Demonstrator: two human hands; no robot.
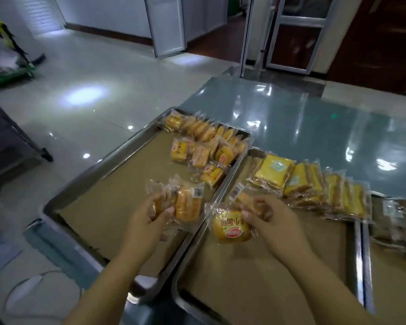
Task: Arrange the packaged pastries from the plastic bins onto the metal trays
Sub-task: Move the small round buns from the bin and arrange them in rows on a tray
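Note:
My left hand [150, 216] grips a bunch of clear-wrapped golden pastries [188, 204] above the left metal tray [80, 188], which is lined with brown paper. My right hand [271, 221] holds two more packaged pastries, one round with a yellow label [231, 227], over the near left corner of the middle metal tray [188, 266]. Several packaged pastries [206, 146] lie in rows at the far end of the left tray. Flat yellow cake packs [309, 181] lean in a row across the far end of the middle tray.
A third tray [370, 266] at the right edge holds dark packaged items [399, 221]. The trays sit on a glossy blue-grey table [314, 118]. A dark trolley [7, 141] stands at the left on the tiled floor. No plastic bin is in view.

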